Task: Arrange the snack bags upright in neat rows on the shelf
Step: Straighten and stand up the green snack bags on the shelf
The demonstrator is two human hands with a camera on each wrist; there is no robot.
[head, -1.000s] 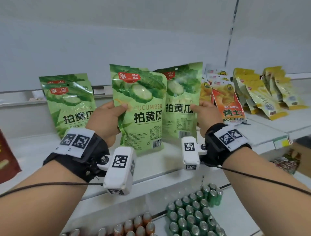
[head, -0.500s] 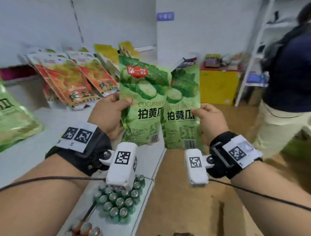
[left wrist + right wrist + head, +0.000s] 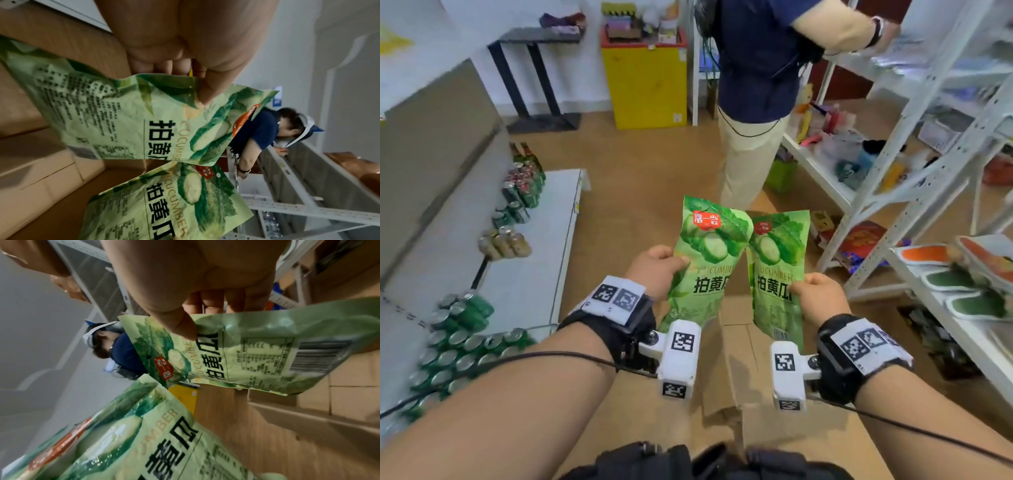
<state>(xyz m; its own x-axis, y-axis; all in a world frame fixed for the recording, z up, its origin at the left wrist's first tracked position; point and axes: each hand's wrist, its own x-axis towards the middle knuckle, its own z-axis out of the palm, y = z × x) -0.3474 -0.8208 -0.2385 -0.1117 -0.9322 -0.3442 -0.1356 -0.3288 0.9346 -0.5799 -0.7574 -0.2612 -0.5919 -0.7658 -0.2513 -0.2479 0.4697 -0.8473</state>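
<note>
I hold two green cucumber snack bags upright in front of me, over a cardboard box (image 3: 736, 383) on the floor. My left hand (image 3: 659, 270) pinches the left edge of one cucumber bag (image 3: 705, 260), thumb on the front. My right hand (image 3: 816, 296) pinches the right edge of the other cucumber bag (image 3: 777, 274) the same way. The bags' inner edges nearly touch. In the left wrist view the left hand (image 3: 185, 53) grips its bag (image 3: 127, 120); in the right wrist view the right hand (image 3: 191, 293) grips its bag (image 3: 252, 353).
A low white shelf (image 3: 527, 284) with several green cans (image 3: 462, 335) runs along the left. A white metal rack (image 3: 928, 192) on the right carries orange and green snack bags (image 3: 969, 277). Another person (image 3: 753, 102) stands ahead at that rack, beside a yellow cabinet (image 3: 647, 75).
My view has swung right, away from the snack shelf toward the room and floor. Both hands kept their bags and now hold them over the cardboard box, slightly further apart.
</note>
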